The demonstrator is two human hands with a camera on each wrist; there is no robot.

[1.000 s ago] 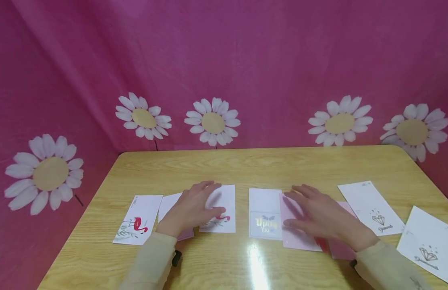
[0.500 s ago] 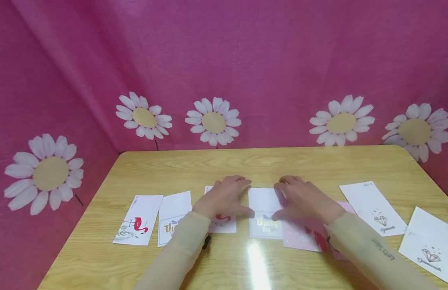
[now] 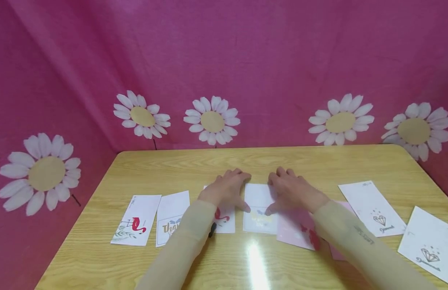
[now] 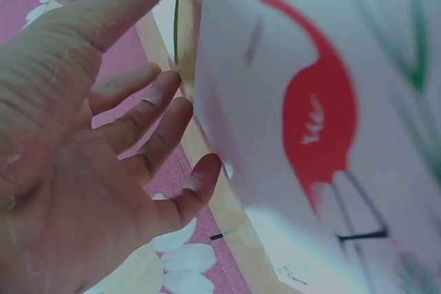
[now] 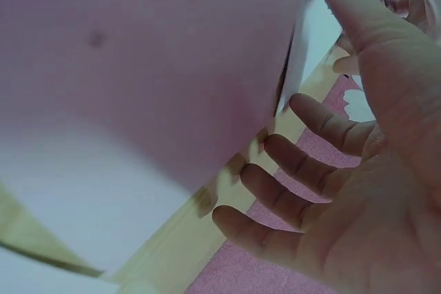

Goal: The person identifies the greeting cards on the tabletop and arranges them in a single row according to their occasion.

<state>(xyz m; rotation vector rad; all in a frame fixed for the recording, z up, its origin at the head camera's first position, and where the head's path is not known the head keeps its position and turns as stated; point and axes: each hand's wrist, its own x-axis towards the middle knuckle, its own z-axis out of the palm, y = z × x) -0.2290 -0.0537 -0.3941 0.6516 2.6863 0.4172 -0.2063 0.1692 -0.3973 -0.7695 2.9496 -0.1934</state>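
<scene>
A white "Thank you" card (image 3: 258, 221) lies on the table between my hands. My left hand (image 3: 224, 191) is at its left edge, thumb near its corner, fingers loosely spread above a flamingo card (image 3: 227, 225). My right hand (image 3: 294, 191) touches its right edge with thumb and fingers, over a pink card (image 3: 294, 231) with a red print. In the left wrist view the flamingo card (image 4: 317, 122) lies beside my relaxed left fingers (image 4: 158, 108). The right wrist view shows the pale pink card (image 5: 138, 74) beneath my slightly bent right fingers (image 5: 269, 191).
A flamingo card (image 3: 135, 221) and another "Thank you" card (image 3: 173, 217) lie to the left. A second pink card (image 3: 340, 251) is partly under my right sleeve. Two diamond cards (image 3: 372, 207) lie at right. A pink daisy curtain (image 3: 245, 72) hangs behind the wooden table (image 3: 166, 165).
Both hands have come together toward the middle "Thank you" card and farther forward. That card and the pink card beside it have slid slightly left.
</scene>
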